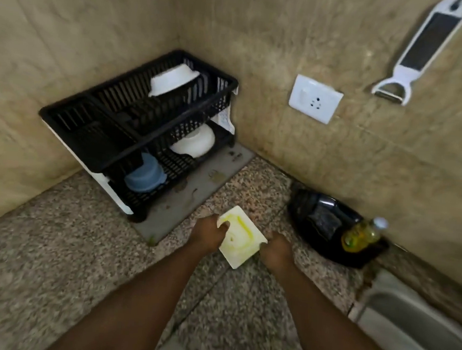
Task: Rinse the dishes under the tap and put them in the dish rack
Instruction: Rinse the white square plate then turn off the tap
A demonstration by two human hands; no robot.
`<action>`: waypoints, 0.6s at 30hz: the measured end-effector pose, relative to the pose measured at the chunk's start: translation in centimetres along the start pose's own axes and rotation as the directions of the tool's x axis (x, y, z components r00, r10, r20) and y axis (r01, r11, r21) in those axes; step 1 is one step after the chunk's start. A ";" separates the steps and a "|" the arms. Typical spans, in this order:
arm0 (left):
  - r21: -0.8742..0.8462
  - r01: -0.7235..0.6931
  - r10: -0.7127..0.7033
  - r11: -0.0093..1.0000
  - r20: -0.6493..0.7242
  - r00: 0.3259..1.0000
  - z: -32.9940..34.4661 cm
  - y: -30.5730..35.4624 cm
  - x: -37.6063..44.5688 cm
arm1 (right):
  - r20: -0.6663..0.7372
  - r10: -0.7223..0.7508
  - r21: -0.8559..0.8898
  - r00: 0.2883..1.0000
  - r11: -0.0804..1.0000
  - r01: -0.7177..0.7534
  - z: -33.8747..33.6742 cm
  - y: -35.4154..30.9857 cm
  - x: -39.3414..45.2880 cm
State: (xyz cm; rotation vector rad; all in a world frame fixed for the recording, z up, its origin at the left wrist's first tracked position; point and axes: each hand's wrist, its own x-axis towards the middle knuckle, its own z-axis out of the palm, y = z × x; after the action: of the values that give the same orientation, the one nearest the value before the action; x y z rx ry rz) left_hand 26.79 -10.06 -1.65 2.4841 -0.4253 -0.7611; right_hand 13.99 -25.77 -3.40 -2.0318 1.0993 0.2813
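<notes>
Square white plate (pixel 240 236), streaked yellow, is gripped at centre frame by the left hand (pixel 209 235) and right hand (pixel 277 251), fingers curled on opposite edges, and is best kept level toward the sink (pixel 417 327), lower right, before the dish rack (pixel 93 147).

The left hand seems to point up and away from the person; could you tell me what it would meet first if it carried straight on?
Probably the dish rack, though depth is unclear; the left hand already holds the plate.
</notes>
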 end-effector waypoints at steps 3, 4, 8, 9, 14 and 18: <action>-0.022 0.069 -0.070 0.997 -0.037 0.997 1.5 0.5 -1.1 | 0.015 0.029 0.274 0.999 0.961 -0.032 0.6 2.4 1.0; -0.059 0.095 -0.097 0.994 -0.033 0.995 2.1 0.7 -1.8 | 0.015 0.054 0.325 0.998 0.944 -0.055 0.3 3.4 0.8; -0.436 0.169 -0.176 0.884 0.024 0.984 4.6 2.8 -6.1 | 0.011 0.162 0.500 0.987 0.853 -0.146 -3.0 7.4 -2.7; -0.522 0.201 -0.182 0.829 0.089 0.979 5.7 4.1 -7.5 | 0.007 0.182 0.548 0.983 0.822 -0.155 -4.3 9.0 -3.8; -0.615 0.265 -0.100 0.742 0.289 0.952 13.6 10.0 -12.3 | -0.053 0.222 0.728 0.974 0.676 -0.114 -12.2 16.7 -10.3; -0.662 0.236 -0.013 0.711 0.324 0.946 19.5 16.1 -16.2 | -0.136 0.250 0.755 0.959 0.653 -0.063 -19.0 23.6 -14.1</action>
State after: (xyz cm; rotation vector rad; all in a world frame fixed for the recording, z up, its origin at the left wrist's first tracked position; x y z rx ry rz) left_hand 0.11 -23.68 0.21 1.6917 -0.0321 -1.1166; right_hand -16.06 -38.39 3.80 -1.2318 1.2653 -0.3083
